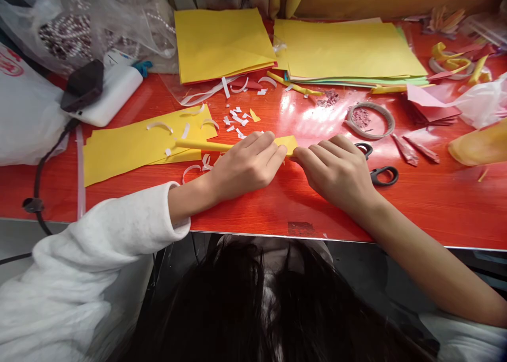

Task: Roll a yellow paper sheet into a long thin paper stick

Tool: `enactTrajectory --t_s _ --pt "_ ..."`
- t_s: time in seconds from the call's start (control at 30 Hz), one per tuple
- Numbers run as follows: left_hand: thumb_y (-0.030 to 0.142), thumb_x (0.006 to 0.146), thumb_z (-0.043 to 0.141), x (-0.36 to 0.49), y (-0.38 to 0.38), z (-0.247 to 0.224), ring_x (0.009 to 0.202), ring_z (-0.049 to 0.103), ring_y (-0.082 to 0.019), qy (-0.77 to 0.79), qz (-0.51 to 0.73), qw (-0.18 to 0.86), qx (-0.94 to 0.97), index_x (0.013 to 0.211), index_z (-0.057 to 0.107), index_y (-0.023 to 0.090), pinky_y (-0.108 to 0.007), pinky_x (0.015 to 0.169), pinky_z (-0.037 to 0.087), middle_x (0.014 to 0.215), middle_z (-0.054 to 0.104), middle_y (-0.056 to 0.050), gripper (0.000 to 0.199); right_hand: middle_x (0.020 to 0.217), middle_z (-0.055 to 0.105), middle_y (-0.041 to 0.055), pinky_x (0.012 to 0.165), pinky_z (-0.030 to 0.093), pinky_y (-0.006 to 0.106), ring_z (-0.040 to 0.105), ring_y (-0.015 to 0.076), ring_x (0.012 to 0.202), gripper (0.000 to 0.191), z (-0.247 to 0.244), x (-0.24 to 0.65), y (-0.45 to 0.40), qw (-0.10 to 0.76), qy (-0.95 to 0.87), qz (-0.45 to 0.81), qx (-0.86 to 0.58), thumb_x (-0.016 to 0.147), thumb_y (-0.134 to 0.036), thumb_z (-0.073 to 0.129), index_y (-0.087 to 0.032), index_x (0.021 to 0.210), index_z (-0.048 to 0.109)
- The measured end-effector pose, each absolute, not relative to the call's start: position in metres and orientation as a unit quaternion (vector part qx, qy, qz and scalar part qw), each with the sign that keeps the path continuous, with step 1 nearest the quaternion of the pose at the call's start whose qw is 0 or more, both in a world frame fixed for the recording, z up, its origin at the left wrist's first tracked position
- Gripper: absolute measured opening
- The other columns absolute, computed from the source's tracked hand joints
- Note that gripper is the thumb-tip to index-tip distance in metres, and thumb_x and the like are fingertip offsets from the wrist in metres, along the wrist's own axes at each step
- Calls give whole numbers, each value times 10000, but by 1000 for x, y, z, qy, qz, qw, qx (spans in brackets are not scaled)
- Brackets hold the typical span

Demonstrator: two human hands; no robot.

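A narrow rolled yellow paper [204,145] lies across the middle of the red table, with a flatter, wider end at its right. My left hand [251,161] is closed round it, fingers curled over the roll. The fingertips of my right hand [336,169] pinch the right end of the same paper, close to my left hand. Black-handled scissors [384,175] lie beside and partly under my right hand; their blades are hidden. Yellow strips of paper [122,151] are at the left, and small white paper scraps [236,118] lie behind my left hand.
Yellow sheets [224,45] and a stack of coloured paper [348,50] lie at the back. A tape roll [370,120] and pink papers [433,103] are at the right. A white power bank [113,95] and plastic bags stand left. The table's front edge [257,234] is near my wrists.
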State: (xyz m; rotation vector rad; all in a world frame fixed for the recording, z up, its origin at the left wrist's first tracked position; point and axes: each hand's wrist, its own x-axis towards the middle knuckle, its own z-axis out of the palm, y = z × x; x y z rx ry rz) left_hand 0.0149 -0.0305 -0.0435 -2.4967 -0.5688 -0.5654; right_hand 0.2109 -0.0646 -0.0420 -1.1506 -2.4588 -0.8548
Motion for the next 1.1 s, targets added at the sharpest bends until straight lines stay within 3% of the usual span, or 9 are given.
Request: enactTrajectory --t_s 0.23,0.43,0.73,0.97,1.1 --pt "123 931 316 15 -30 -44 849 595 -194 -210 -221 264 -915 989 566 53 -329 713 481 774 618 -83 266 531 485 -20 576 293 256 377 109 519 263 -41 208 -65 173 -851 -307 -389 919 -221 427 -164 678 516" --pt "125 936 286 15 -29 -44 871 591 -200 -230 -207 247 -919 957 572 71 -346 735 476 778 618 -81 292 545 497 -22 585 293 264 396 110 520 196 -40 208 -67 179 -852 -295 -393 931 -235 408 -156 808 539" --pt "132 939 273 15 -28 -42 923 577 -207 -230 -197 205 -931 992 569 77 -358 761 464 815 629 -93 306 485 504 -20 541 286 259 381 105 458 302 -41 208 -66 172 -850 -286 -409 929 -248 396 -182 646 478" --pt "149 941 266 14 -26 -45 963 557 -218 -242 -212 148 -935 1026 559 93 -407 806 458 860 631 -103 310 534 554 -15 546 304 253 424 106 462 211 -40 209 -69 171 -857 -247 -419 938 -294 391 -159 889 545" --pt "157 943 264 14 -26 -45 961 558 -219 -241 -208 137 -938 1018 560 85 -409 814 453 857 632 -108 313 493 520 -18 538 302 251 414 101 452 280 -38 209 -69 170 -856 -263 -410 936 -274 390 -181 699 505"
